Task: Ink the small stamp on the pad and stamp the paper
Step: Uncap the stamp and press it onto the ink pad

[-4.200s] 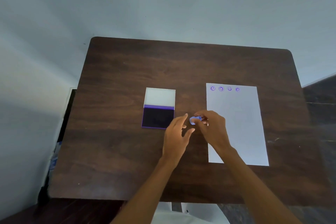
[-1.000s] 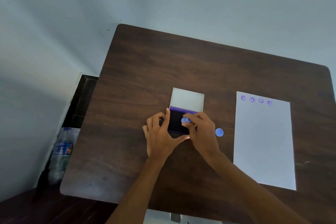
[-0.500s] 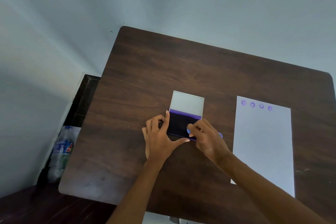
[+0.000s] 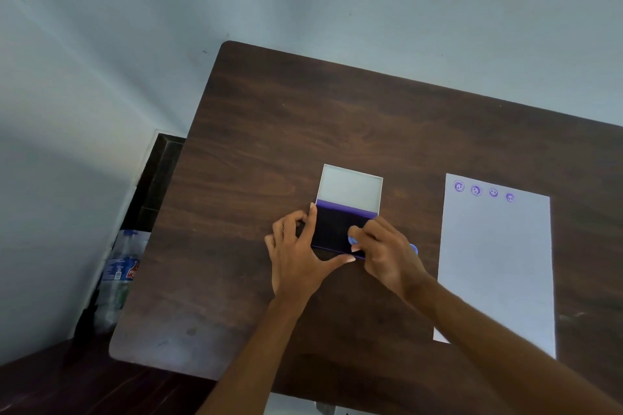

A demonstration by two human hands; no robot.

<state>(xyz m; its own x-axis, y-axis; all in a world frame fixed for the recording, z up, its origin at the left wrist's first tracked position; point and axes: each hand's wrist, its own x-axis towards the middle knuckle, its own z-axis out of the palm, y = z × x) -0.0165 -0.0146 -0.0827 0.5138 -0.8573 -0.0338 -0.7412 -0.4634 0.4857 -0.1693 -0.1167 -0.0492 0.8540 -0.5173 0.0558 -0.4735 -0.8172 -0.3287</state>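
Observation:
The open ink pad (image 4: 337, 227) lies mid-table, its dark purple ink surface toward me and its pale lid (image 4: 350, 187) folded back. My right hand (image 4: 387, 253) pinches the small blue stamp (image 4: 353, 240) and holds it down on the near right part of the ink surface. My left hand (image 4: 296, 256) rests against the pad's left and front edges, thumb along the front. The white paper (image 4: 499, 263) lies to the right and carries several purple round prints along its top edge.
A small blue cap (image 4: 414, 249) peeks out behind my right hand, between pad and paper. The dark wooden table (image 4: 303, 118) has a rounded far left corner. A plastic bottle (image 4: 119, 276) stands on the floor beside the table's left edge.
My right hand slid the stamp from the pad's far part toward its near right corner. My left hand stayed on the pad. The view shifted slightly.

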